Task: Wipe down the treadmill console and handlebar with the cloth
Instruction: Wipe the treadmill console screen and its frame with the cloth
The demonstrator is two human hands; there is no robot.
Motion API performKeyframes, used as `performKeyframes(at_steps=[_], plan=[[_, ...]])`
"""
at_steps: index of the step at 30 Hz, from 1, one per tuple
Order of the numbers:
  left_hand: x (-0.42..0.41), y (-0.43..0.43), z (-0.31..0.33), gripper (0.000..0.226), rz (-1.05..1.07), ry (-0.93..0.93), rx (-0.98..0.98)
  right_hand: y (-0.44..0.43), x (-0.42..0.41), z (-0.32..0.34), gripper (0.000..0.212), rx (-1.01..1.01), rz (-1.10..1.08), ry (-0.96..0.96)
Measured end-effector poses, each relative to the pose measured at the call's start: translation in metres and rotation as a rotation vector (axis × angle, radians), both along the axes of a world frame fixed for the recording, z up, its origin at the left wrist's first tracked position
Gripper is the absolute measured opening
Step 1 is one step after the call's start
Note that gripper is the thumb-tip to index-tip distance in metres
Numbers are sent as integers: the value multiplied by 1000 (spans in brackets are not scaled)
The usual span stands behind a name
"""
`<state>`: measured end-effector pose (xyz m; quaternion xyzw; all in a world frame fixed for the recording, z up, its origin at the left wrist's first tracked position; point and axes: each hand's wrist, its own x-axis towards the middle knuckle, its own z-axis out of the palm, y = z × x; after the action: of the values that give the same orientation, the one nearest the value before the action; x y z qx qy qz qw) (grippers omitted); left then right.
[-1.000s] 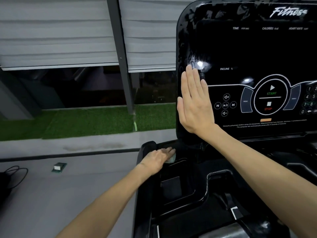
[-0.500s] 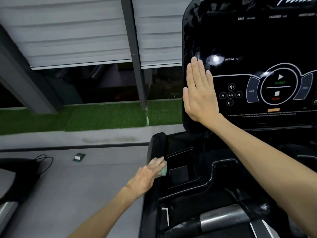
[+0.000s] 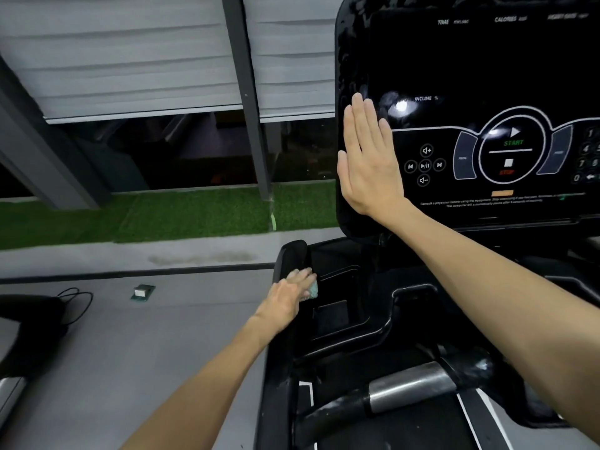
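Observation:
The black treadmill console (image 3: 487, 76) fills the upper right, with lit control symbols on its lower panel. My right hand (image 3: 368, 157) lies flat against the console's left edge, fingers straight and pointing up, holding nothing. My left hand (image 3: 289, 300) presses a small pale green cloth (image 3: 312, 290) onto the left rim of the black tray (image 3: 292, 254) below the console; only a corner of the cloth shows past my fingers. A handlebar (image 3: 406, 389) with a silver grip section crosses the bottom of the view.
A recessed pocket (image 3: 334, 313) sits in the tray just right of my left hand. On the grey floor at left lie a small green and white object (image 3: 143, 292), a black cable (image 3: 76, 303) and a dark machine part (image 3: 26, 332). Green turf (image 3: 162, 219) runs below the window.
My left hand has slid the cloth toward me along the tray's left rim. My right hand has stayed flat on the console. My view has shifted to the left.

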<state>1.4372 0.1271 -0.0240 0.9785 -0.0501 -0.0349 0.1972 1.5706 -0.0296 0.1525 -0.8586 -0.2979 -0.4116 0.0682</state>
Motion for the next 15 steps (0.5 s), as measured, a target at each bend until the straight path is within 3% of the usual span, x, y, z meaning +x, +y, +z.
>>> performKeyframes(at_steps=[4,7,11,15], plan=[[-56,-1,-5,45,-77,-53,-117,1,-2,1,60,13,-3,3],[-86,-19,-7,43,0,-16,-186,2,-2,1,60,7,-9,6],[-84,-51,-4,44,114,24,-152,2,-2,1,59,2,-12,-5],[-65,-83,0,43,135,12,-315,1,-1,0,59,2,-10,1]])
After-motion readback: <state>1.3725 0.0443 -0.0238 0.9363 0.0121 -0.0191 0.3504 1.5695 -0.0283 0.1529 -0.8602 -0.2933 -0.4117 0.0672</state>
